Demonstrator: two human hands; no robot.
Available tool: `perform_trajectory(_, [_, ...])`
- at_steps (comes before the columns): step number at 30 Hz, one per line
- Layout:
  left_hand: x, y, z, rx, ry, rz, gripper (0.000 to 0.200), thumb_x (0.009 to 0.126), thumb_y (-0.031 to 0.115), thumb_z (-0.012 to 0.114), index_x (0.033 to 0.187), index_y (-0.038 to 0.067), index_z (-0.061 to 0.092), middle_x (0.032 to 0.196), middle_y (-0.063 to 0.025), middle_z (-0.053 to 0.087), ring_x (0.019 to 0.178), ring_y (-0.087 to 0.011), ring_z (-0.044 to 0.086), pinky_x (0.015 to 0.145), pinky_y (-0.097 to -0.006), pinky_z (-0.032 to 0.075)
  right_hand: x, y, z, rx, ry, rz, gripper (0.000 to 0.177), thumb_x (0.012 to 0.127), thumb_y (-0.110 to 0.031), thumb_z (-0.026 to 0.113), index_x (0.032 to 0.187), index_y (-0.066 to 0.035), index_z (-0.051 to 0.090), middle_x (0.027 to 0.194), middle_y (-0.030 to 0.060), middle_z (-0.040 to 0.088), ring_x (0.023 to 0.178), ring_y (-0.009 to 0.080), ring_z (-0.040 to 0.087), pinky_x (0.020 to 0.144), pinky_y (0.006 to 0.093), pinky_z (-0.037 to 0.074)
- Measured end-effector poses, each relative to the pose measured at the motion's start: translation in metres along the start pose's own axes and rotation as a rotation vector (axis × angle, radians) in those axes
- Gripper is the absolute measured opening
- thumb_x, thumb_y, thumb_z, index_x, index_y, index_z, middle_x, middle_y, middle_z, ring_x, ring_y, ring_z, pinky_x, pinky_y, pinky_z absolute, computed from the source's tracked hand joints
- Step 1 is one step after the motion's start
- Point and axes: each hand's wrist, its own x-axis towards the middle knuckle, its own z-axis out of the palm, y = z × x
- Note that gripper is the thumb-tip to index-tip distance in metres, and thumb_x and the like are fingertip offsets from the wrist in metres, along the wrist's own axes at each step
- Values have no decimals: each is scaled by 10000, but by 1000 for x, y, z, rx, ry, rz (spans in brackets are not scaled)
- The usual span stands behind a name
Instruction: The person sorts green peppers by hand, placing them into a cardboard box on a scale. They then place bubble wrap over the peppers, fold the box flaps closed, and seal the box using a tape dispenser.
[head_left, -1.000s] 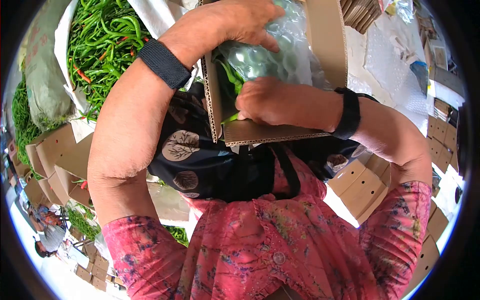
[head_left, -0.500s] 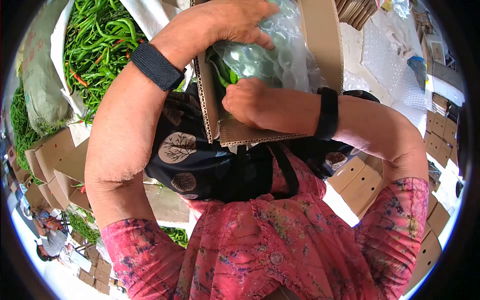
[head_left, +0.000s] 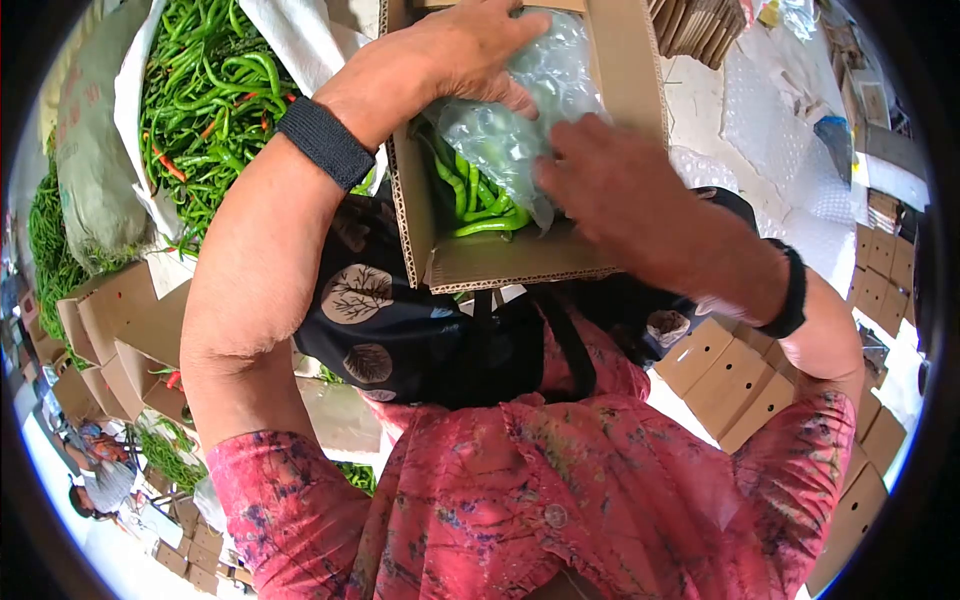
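Note:
An open cardboard box (head_left: pixel 520 258) on my lap holds long green chili peppers (head_left: pixel 480 195). A sheet of clear bubble wrap (head_left: pixel 490 135) covers part of them. My left hand (head_left: pixel 470 50) lies on the wrap from the upper left, fingers and thumb spread, pressing on it rather than gripping. At the wrap's right edge is my right hand (head_left: pixel 615 180), smeared by motion. Its fingers are too blurred to show whether they pinch the plastic. Peppers show uncovered at the box's near left corner.
To the left is a white sack (head_left: pixel 130 100) heaped with green chilies (head_left: pixel 215 110), a few red. A full greenish sack (head_left: pixel 100 170) stands beyond it. Cardboard boxes (head_left: pixel 725 380) lie at lower right. More bubble wrap (head_left: pixel 765 130) spreads at right. Another person (head_left: pixel 100 480) is at far lower left.
My right hand has moved from the near left corner of the box rightward to the wrap's edge. The wrap has shifted, and more peppers show at that corner. My left hand stays on the wrap.

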Motion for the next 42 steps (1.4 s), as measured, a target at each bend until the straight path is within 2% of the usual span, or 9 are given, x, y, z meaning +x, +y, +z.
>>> perform_trajectory(5, [7, -19, 26, -49, 113, -5, 837, 773, 527, 720, 1382, 22, 447, 1408, -224, 438, 1326, -391, 392, 1105, -430, 342, 0, 15, 38, -367, 324, -277, 365, 692, -140, 678, 1030, -33, 593, 961, 105, 556, 1024, 260, 529, 827, 371, 449])
perform_trajectory(8, [10, -12, 14, -47, 107, -91, 820, 823, 602, 639, 1358, 3, 473, 1360, -238, 483, 1281, -373, 460, 1091, -411, 359, 1, 17, 27, -567, 47, -132, 369, 666, -109, 682, 1021, -46, 602, 960, 97, 558, 963, 247, 539, 798, 375, 457])
perform_trajectory(17, [7, -26, 1, -331, -1, -66, 900, 821, 675, 579, 1390, -10, 451, 1402, -230, 470, 1324, -328, 435, 1121, -376, 326, 12, 48, -10, 1408, 137, 109, 302, 860, -166, 596, 1120, -13, 586, 975, 91, 641, 894, 172, 615, 761, 306, 514])
perform_trajectory(18, [13, -27, 10, -382, 98, -183, 962, 763, 715, 621, 1394, 8, 459, 1376, -242, 493, 1330, -342, 428, 1125, -384, 323, 14, 64, 8, 734, -112, -128, 360, 886, -179, 572, 1201, -6, 578, 1105, 110, 658, 990, 189, 626, 794, 298, 519])
perform_trajectory(23, [9, -14, 8, -164, -142, -184, 1187, 592, 698, 770, 1485, 70, 306, 1557, -192, 219, 1439, -402, 183, 1148, -511, 254, 20, 11, 60, 339, -52, -357, 327, 907, -181, 543, 1185, -22, 611, 1071, 164, 652, 1017, 337, 613, 929, 422, 471])
perform_trajectory(29, [0, 21, 20, 195, -302, -294, 1341, 456, 547, 889, 1532, 178, 181, 1588, -138, 152, 1460, -409, 73, 1101, -649, 242, 10, 17, 11, 852, -516, 130, 733, 779, -447, 730, 1285, 45, 534, 1286, 237, 570, 1263, 336, 498, 1060, 387, 390])
perform_trajectory(32, [1, 26, 19, 247, -312, -323, 1355, 454, 498, 906, 1537, 177, 156, 1579, -137, 172, 1460, -402, 74, 1100, -634, 267, -9, 17, 32, 673, -315, -99, 870, 723, -502, 771, 1343, 36, 482, 1301, 268, 548, 1242, 336, 523, 1051, 385, 404])
perform_trajectory(39, [5, 8, 13, -153, -218, -295, 1344, 484, 461, 916, 1530, 128, 140, 1544, -239, 175, 1450, -411, 111, 1109, -608, 276, 29, 42, 31, 785, -566, 119, 599, 745, -427, 729, 1110, 35, 620, 1196, 241, 600, 1195, 344, 532, 968, 420, 431])
perform_trajectory(42, [4, -5, 23, -192, -147, -228, 1373, 472, 493, 913, 1526, 93, 130, 1550, -244, 150, 1448, -423, 107, 1101, -610, 287, 36, 54, 61, 462, -108, 42, 527, 731, -445, 732, 978, 16, 667, 1064, 195, 655, 1033, 337, 623, 850, 434, 486])
